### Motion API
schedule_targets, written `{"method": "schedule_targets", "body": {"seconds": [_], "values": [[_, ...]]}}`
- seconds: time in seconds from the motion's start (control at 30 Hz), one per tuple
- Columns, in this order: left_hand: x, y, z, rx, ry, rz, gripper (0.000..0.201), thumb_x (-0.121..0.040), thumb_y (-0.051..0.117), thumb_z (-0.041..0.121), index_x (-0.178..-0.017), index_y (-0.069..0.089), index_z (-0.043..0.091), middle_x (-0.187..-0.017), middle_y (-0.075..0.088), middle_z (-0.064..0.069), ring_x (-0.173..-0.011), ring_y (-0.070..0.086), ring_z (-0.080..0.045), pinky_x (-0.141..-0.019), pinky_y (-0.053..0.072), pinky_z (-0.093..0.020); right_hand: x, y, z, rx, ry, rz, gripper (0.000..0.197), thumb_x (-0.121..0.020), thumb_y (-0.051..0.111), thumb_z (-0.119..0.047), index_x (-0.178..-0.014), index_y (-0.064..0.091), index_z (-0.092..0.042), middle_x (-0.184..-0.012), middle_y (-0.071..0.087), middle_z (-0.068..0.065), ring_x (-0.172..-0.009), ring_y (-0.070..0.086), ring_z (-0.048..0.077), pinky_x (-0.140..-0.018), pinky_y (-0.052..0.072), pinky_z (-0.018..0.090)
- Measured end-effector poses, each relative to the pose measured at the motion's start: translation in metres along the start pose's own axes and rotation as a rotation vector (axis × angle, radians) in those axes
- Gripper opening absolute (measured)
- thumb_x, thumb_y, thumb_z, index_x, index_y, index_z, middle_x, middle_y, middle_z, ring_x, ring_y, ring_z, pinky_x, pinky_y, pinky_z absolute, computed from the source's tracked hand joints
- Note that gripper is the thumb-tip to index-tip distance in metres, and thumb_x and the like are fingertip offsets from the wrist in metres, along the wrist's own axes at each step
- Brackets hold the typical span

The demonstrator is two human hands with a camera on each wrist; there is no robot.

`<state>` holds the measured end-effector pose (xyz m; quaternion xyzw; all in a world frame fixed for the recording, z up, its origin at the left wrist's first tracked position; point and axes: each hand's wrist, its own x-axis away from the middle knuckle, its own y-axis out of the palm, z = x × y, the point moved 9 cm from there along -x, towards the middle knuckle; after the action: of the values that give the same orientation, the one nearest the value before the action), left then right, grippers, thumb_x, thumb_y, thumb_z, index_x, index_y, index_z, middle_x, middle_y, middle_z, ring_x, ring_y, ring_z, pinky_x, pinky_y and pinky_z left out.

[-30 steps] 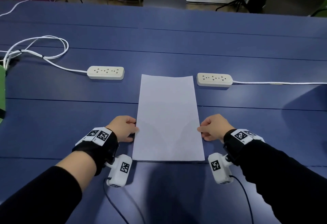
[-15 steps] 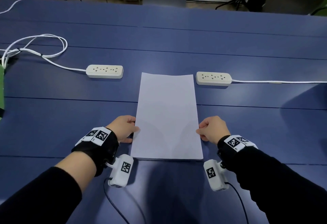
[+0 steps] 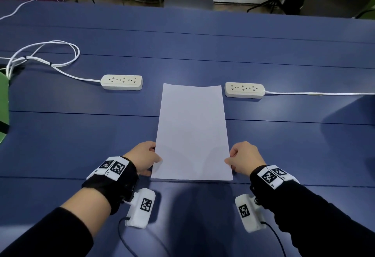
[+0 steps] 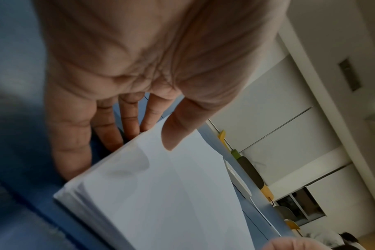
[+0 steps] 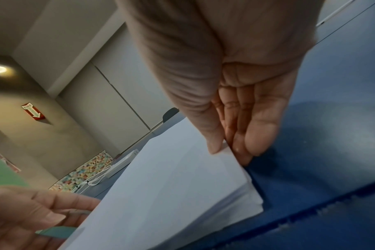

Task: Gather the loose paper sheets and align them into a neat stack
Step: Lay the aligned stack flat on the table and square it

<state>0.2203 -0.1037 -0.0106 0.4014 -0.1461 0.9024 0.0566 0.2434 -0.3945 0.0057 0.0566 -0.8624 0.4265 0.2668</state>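
- Paper stack [image 3: 193,133]: centre of frame on the blue counter [image 3: 81,139]; barely shifted from a second ago, edges now look flush.
- Left hand [image 3: 144,157], right hand [image 3: 244,157]: thumb and fingers [image 5: 242,152] still pinch the lower side edges.
- Task judged nearly done.

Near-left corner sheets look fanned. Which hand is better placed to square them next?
Left, probably. The left hand pinches the stack at that side, beside the fanned corner; the right hand pinches the opposite side.
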Motion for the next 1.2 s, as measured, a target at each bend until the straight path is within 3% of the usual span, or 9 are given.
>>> {"method": "schedule_targets", "body": {"seconds": [0.1,0.27,0.4,0.53,0.67,0.83,1.0,1.1,1.2], "values": [[0.001,0.001,0.000,0.002,-0.002,-0.008,0.036,-0.086,0.049,-0.005,-0.115,0.057,0.015,-0.108,0.066,-0.005,-0.093,0.064,-0.024,-0.082,0.056,-0.044,0.000,0.000,0.000,0.015,0.002,0.007,0.016,-0.073,0.065,-0.008,-0.064,0.054,-0.015,-0.082,0.072,0.016,-0.081,0.070,0.033,-0.076,0.060,0.041],[0.005,0.004,0.003,0.019,0.001,-0.010,0.032,-0.087,0.047,-0.007,-0.105,0.057,0.018,-0.095,0.065,0.001,-0.082,0.062,-0.016,-0.067,0.055,-0.034,0.000,0.000,0.000,0.040,-0.004,0.010,0.015,-0.073,0.065,-0.009,-0.064,0.054,-0.015,-0.081,0.072,0.016,-0.081,0.070,0.032,-0.076,0.059,0.040],[0.004,0.004,0.001,0.026,-0.007,-0.001,0.031,-0.087,0.048,-0.006,-0.102,0.059,0.018,-0.091,0.065,0.001,-0.080,0.062,-0.016,-0.069,0.055,-0.035,0.000,0.000,0.001,0.051,-0.005,0.020,0.017,-0.073,0.064,-0.009,-0.063,0.053,-0.017,-0.081,0.072,0.014,-0.080,0.070,0.030,-0.076,0.059,0.038],[0.002,0.003,-0.001,0.026,-0.015,0.000,0.030,-0.086,0.049,-0.005,-0.093,0.059,0.022,-0.098,0.067,-0.001,-0.084,0.063,-0.019,-0.074,0.057,-0.039,-0.001,0.000,0.000,0.085,-0.004,0.037,0.016,-0.074,0.064,-0.009,-0.064,0.053,-0.014,-0.083,0.073,0.015,-0.081,0.070,0.030,-0.075,0.058,0.035],[0.002,0.003,-0.001,0.033,-0.016,0.006,0.029,-0.086,0.048,-0.005,-0.095,0.060,0.020,-0.098,0.066,-0.002,-0.083,0.062,-0.019,-0.073,0.056,-0.038,0.000,0.000,-0.001,0.117,0.001,0.042,0.015,-0.076,0.063,-0.009,-0.066,0.053,-0.013,-0.088,0.071,0.013,-0.085,0.068,0.031,-0.066,0.050,0.028],[0.003,0.003,-0.001,0.023,-0.016,0.026,0.028,-0.088,0.047,-0.005,-0.086,0.058,0.021,-0.097,0.066,-0.004,-0.084,0.061,-0.020,-0.078,0.055,-0.041,0.001,0.000,0.000,0.110,-0.001,0.045,0.018,-0.077,0.063,-0.010,-0.065,0.051,-0.016,-0.091,0.071,0.014,-0.086,0.068,0.030,-0.071,0.055,0.031],[0.003,0.000,0.001,-0.046,0.016,0.078,0.023,-0.086,0.048,-0.001,-0.083,0.057,0.020,-0.110,0.066,-0.011,-0.094,0.062,-0.029,-0.067,0.052,-0.031,0.006,-0.001,0.001,0.104,0.005,0.047,0.015,-0.079,0.061,-0.015,-0.068,0.051,-0.012,-0.084,0.066,0.010,-0.073,0.062,0.026,-0.072,0.054,0.033],[0.001,-0.006,0.007,-0.171,0.127,0.158,0.018,-0.082,0.055,0.003,-0.095,0.063,0.012,-0.107,0.069,-0.013,-0.102,0.065,-0.033,-0.082,0.052,-0.036,0.011,-0.001,0.002,0.099,-0.002,0.044,0.013,-0.084,0.057,-0.021,-0.077,0.053,-0.011,-0.087,0.062,0.009,-0.076,0.057,0.025,-0.073,0.051,0.032],[0.003,-0.016,0.008,-0.254,0.226,0.271,0.033,-0.083,0.060,0.010,-0.116,0.060,0.010,-0.109,0.066,-0.006,-0.107,0.062,-0.025,-0.097,0.045,-0.034,0.017,0.000,0.011,0.053,-0.017,0.041,0.019,-0.085,0.057,-0.028,-0.093,0.058,-0.010,-0.097,0.065,0.005,-0.088,0.063,0.026,-0.079,0.051,0.032]]}}
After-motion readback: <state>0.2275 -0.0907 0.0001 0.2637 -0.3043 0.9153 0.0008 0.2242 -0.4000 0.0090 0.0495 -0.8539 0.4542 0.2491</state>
